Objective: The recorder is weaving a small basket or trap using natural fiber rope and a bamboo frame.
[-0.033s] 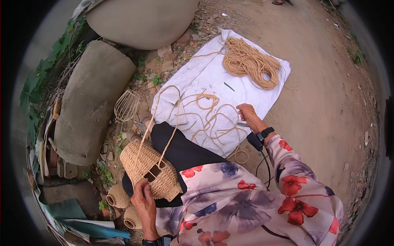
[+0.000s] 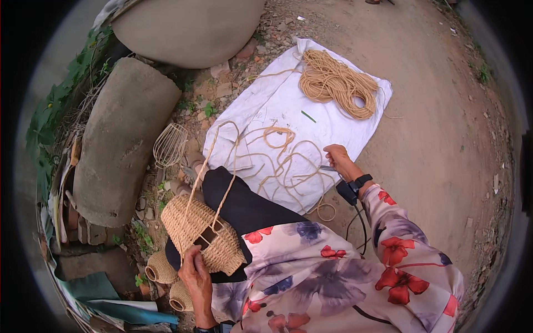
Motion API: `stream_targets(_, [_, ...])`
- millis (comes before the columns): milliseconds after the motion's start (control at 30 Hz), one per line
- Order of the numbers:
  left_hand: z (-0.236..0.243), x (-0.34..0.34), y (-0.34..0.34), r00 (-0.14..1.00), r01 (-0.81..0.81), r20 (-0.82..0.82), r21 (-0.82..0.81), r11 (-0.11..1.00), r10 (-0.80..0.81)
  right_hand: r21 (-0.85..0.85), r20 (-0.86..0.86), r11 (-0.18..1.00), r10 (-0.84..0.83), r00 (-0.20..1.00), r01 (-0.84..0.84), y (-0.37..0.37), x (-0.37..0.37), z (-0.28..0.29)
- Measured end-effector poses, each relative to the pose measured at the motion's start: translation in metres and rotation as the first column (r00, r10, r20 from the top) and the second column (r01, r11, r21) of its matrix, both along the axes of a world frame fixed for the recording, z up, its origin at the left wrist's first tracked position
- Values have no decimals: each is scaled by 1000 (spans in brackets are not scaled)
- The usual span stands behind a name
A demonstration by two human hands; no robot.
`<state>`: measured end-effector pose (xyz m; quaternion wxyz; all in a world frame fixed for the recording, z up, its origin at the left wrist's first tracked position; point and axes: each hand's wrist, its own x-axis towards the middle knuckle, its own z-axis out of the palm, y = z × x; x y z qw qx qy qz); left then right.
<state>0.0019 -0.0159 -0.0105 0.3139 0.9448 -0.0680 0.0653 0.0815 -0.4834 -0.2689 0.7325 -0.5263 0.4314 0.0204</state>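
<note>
A half-woven basket (image 2: 191,225) of tan twisted cord rests on its side on my lap, with bare frame bars showing at a gap in its wall. My left hand (image 2: 195,272) grips its lower edge by that gap, fingers bent around it. From the basket a long strand of cord (image 2: 227,194) rises in a tall loop and comes back down. Out to the right, over the white sheet, my right hand (image 2: 340,159) is closed, thumb and forefinger pinched together. A small grey metallic piece (image 2: 327,168) shows under its fingers; what it belongs to is hidden.
On the white sheet (image 2: 261,100) lie a thick cord bundle (image 2: 338,83), loose cord loops (image 2: 280,137) and a green strip (image 2: 308,116). A wire frame (image 2: 171,145) and finished woven pieces (image 2: 161,267) stand left, near a concrete slab (image 2: 122,141). A black device (image 2: 347,192) with a cable hangs by my right wrist.
My right hand has shifted very slightly to the right. My left hand keeps its grip on the basket, and the whole view has drifted a little.
</note>
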Motion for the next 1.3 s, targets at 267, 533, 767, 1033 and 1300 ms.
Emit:
stream_targets(267, [8, -1, -6, 970, -58, -238, -20, 998, 52, -493, 18, 825, 327, 945, -276, 29, -101, -172])
stream_targets(533, [6, -2, -10, 981, -17, -191, 9, 1000, 18, -856, -298, 153, 636, 712, -494, 38, -119, -275])
stream_targets(767, [13, -9, -9, 977, -79, -192, 104, 991, 98, 146, -224, 986, -51, 973, 85, 94, -49, -198])
stream_targets(1033, [28, 0, -20, 998, -56, -10, 198, 979, 59, 143, 404, 988, -1, 915, -63, 65, -26, 13])
stream_targets(1300, [62, -3, -84, 900, 348, -225, -151, 925, -375, -558, 713, 596, 700, 35, -577, 188, -65, 220])
